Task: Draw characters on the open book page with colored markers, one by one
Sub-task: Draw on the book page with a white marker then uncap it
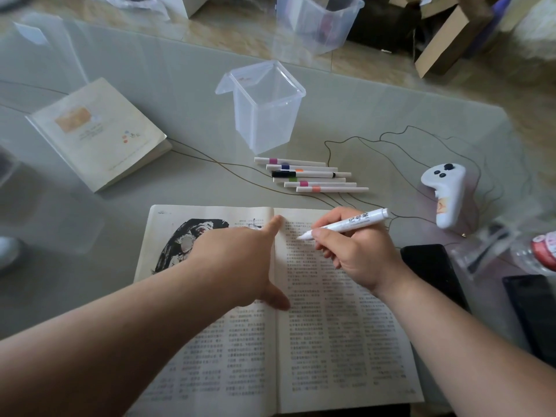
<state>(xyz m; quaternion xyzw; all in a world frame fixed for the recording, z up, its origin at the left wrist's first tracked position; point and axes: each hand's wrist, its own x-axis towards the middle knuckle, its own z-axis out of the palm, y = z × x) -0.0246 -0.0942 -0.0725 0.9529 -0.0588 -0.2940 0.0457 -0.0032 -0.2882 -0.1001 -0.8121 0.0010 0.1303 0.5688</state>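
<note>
An open book (331, 341) lies in front of me, with printed text on both pages and a dark picture at the upper left. My left hand (237, 260) presses flat on the left page near the spine, fingers straight. My right hand (358, 254) grips a white marker (346, 224), its tip touching the top of the right page. Several more markers (310, 175) with colored bands lie in a row on the table beyond the book.
A clear plastic box (264, 106) with its lid open stands behind the markers. A closed book (96, 133) lies at the left. A white controller (445, 191), two dark phones (433, 272) and a bottle (538, 251) sit at the right.
</note>
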